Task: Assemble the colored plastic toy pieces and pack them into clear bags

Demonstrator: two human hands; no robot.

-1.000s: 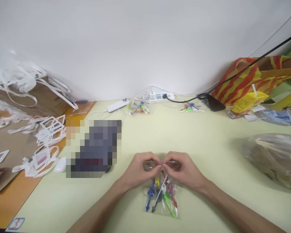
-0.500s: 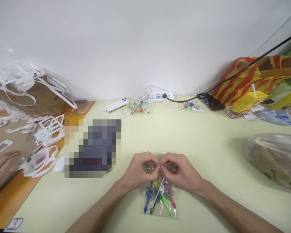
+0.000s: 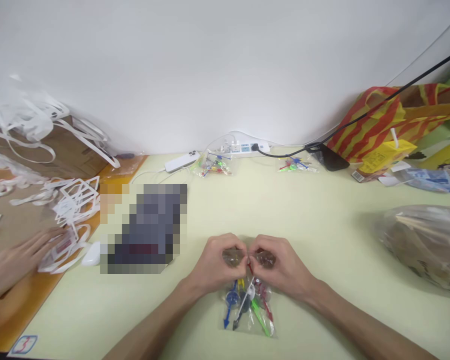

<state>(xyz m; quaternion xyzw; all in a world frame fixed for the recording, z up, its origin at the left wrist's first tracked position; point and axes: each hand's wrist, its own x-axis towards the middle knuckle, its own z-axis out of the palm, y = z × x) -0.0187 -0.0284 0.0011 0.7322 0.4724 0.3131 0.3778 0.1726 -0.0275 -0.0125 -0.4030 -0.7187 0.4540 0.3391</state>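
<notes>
Both of my hands meet at the top edge of a small clear bag (image 3: 249, 307) lying on the pale table (image 3: 322, 220) just in front of me: my left hand (image 3: 215, 262) and my right hand (image 3: 279, 265) each pinch that edge, thumbs almost touching. Inside the bag lie coloured plastic picks, blue, green, red and white. Two more such bags (image 3: 212, 166) rest far back near a white power strip (image 3: 243, 148). A striped bag (image 3: 401, 120) stands at the far right. Another person's hand (image 3: 11, 265) lies among white plastic frames (image 3: 77, 200) on the left.
</notes>
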